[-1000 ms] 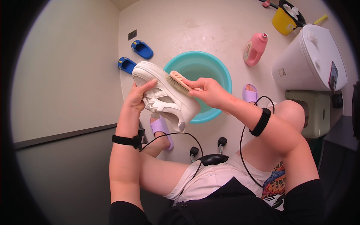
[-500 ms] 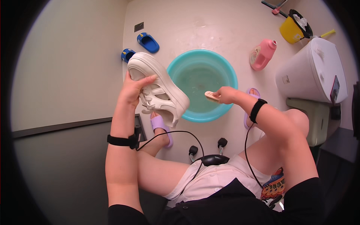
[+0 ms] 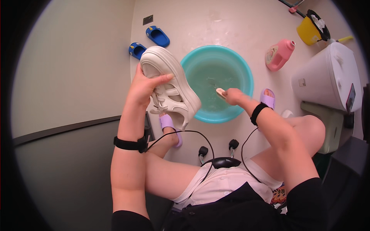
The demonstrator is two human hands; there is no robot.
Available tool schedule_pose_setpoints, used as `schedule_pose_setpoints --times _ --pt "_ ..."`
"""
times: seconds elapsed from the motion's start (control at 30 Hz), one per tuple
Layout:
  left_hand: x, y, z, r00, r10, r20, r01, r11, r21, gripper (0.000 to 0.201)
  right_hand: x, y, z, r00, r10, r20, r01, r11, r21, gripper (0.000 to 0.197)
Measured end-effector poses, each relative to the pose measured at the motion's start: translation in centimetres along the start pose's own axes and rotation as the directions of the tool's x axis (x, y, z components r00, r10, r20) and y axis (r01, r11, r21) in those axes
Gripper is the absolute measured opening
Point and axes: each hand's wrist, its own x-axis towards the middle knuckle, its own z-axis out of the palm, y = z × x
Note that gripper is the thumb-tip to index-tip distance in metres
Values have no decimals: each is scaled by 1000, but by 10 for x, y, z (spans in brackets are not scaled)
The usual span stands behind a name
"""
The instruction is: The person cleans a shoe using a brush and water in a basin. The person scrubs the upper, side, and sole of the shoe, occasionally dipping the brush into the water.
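My left hand is closed round the side of a white thick-soled shoe with cut-outs and laces. The shoe is tilted on its side, its sole toward the basin, and partly overlaps the basin's left rim. My right hand grips a small pale brush, whose far end points left over the water. Below both hangs a turquoise basin holding cloudy water with ripples near the brush. The brush's bristles are hardly visible, and I cannot tell whether they touch the water.
A pink jug stands right of the basin, near a white lidded bin and a yellow bucket. Blue slippers lie at the far left by the wall. Black cables run from my wristbands.
My right hand has lowered the brush toward the water, which now ripples. The shoe stays in my left hand at nearly the same tilt. The whole view has shifted slightly.
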Motion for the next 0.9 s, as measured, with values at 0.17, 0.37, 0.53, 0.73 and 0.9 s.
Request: schedule_pose_setpoints --times 0.17,0.37,0.53,0.73,0.9 --pt "-3 -1 11 1000 18 16 -18 1000 21 80 -84 -13 -69 977 -98 -191 204 695 690 53" --pt "-5 -2 26 995 29 97 -35 997 66 84 -169 -47 -122 877 -234 -419 479 370 796 50" --pt "-11 -17 44 976 -31 217 9 995 103 89 -145 -57 -98 637 -216 -740 765 288 576 53" --pt "-6 -16 46 976 -26 214 24 1000 15 86 -143 -67 -84 614 -221 -758 749 466 471 61" --pt "2 -11 37 986 -4 166 24 993 -118 75 -140 -61 -75 594 -238 -769 756 493 431 66"
